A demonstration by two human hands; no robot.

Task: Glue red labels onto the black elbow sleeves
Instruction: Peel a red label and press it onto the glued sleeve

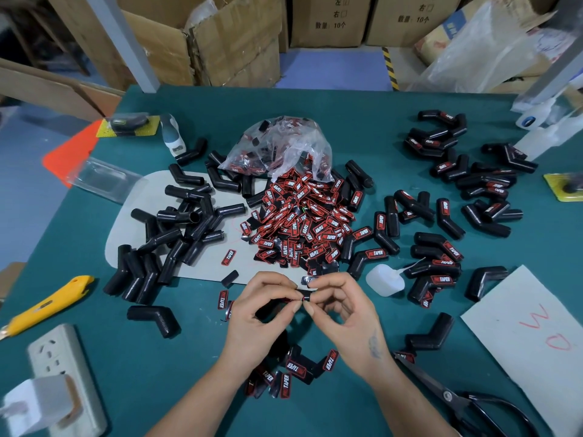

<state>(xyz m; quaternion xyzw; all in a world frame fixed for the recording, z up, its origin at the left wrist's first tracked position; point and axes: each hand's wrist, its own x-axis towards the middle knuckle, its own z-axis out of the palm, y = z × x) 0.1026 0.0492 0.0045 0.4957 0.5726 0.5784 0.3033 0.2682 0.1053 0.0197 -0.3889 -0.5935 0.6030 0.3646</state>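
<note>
A green counter (362, 121) stood before stacked cardboard boxes (236, 36). A plastic bag (280, 146) spilled red labels (303, 222). Both hands' fingers (296, 305) pinched one small black piece (304, 294).

Two hands (303, 310), one glue bottle (383, 280), one yellow knife (47, 305), one scissors (457, 395), uncountable sleeves (176, 228) and labels (299, 222)

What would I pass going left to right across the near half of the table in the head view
Power strip → yellow utility knife → lone black elbow sleeve → left hand → right hand → glue bottle → scissors → paper sheet.
</note>
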